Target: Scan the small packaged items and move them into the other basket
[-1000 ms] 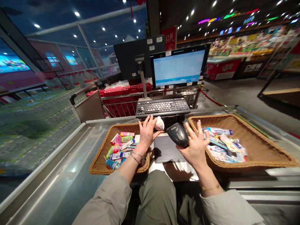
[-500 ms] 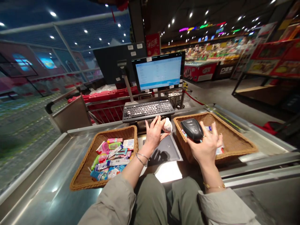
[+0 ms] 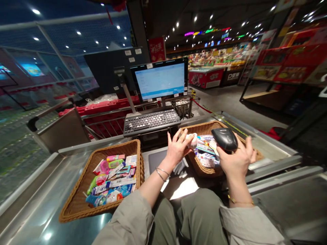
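My left hand (image 3: 177, 149) is closed on a small white rounded container (image 3: 193, 141), whose exact kind I cannot make out. It hangs over the left edge of the right wicker basket (image 3: 201, 169). My right hand (image 3: 235, 160) grips a black handheld barcode scanner (image 3: 224, 139), its head pointing left above the same basket. Beneath the two hands, several small packaged goods (image 3: 204, 148) lie in that basket. On my left, another wicker basket (image 3: 68, 194) holds many colourful packets (image 3: 114, 178).
A keyboard (image 3: 152, 121) and a lit monitor (image 3: 160, 81) stand ahead. Between the baskets lies a dark flat pad (image 3: 157, 161). The metal counter (image 3: 46, 217) runs along my left. A cart (image 3: 112, 119) with red contents is beyond it.
The white container in my left hand has moved rightward from in front of the keyboard to over the right basket. The scanner has shifted right too. My view has turned slightly right.
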### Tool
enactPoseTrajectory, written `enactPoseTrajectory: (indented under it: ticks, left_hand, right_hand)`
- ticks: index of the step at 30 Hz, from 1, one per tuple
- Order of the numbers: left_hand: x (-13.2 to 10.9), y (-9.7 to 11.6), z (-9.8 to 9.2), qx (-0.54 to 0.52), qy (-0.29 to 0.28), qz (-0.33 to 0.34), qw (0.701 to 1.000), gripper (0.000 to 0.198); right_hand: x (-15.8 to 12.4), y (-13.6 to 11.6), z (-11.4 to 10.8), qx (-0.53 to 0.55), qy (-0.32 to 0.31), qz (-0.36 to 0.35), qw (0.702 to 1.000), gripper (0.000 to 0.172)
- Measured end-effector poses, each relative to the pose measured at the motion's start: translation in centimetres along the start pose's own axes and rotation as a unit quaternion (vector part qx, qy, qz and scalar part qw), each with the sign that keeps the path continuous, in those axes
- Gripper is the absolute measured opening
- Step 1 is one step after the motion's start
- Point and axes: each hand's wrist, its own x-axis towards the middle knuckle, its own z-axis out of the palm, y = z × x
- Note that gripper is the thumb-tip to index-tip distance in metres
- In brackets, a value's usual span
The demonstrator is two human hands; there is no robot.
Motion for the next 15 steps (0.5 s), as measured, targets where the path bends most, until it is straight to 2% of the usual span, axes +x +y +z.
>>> enactPoseTrajectory:
  ticks: [5,8,11,15]
  left_hand:
    - [1.4,2.2,1.4,-0.009,-0.024,0.024,0.999,0.052]
    - [1.7,3.0,1.9,-0.003,-0.02,0.029,0.999,0.054]
    - [1.5,2.8,1.8,0.014,-0.016,0.018,1.0,0.06]
    - [0.4,1.3,0.9,0.041,-0.025,-0.008,0.999,0.059]
  right_hand:
    - [0.6,0.8,-0.8,-0.012,0.03,0.012,0.999,0.067]
    - [0.7,0.9,-1.0,-0.014,0.019,0.024,0.999,0.069]
    - [0.7,0.9,-1.0,-0.017,-0.001,0.041,0.999,0.07]
    - [0.8,0.6,-0.3,-0.033,-0.028,0.049,0.998,0.066]
